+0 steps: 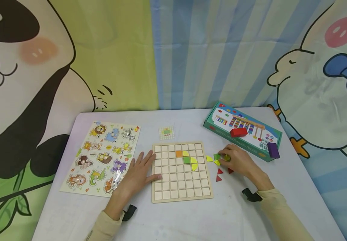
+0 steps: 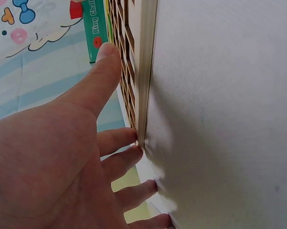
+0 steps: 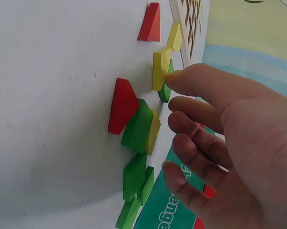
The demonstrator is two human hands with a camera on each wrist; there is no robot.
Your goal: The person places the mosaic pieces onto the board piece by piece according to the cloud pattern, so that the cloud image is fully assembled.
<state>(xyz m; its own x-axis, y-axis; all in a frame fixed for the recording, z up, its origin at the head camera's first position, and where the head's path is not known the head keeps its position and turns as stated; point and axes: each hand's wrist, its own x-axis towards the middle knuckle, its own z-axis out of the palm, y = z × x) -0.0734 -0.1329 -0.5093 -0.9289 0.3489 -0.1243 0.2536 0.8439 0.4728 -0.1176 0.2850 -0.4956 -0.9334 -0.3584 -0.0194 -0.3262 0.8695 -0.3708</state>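
A wooden grid board (image 1: pixel 173 193) lies flat on the table. My left hand (image 1: pixel 138 175) rests at its left side, fingers fairly straight along the edge and thumb over the frame. On the grid sit an orange square (image 1: pixel 179 153), a green square (image 1: pixel 187 160) and several yellow pieces (image 1: pixel 194 166). Right of the board, my right hand (image 1: pixel 241 161) reaches over loose pieces with its fingers loosely bent. In the right wrist view the thumb tip overlaps a yellow piece (image 3: pixel 160 69) and a green piece; red pieces (image 3: pixel 123 106) and more green pieces (image 3: pixel 138 129) lie nearby.
A small pattern card (image 1: pixel 166 133) lies behind the board. To the left is an animal puzzle sheet (image 1: pixel 104 157), partly under my left forearm. At the back right a green box (image 1: pixel 221 117) carries a red block (image 1: pixel 238 132) and a purple block (image 1: pixel 273 150).
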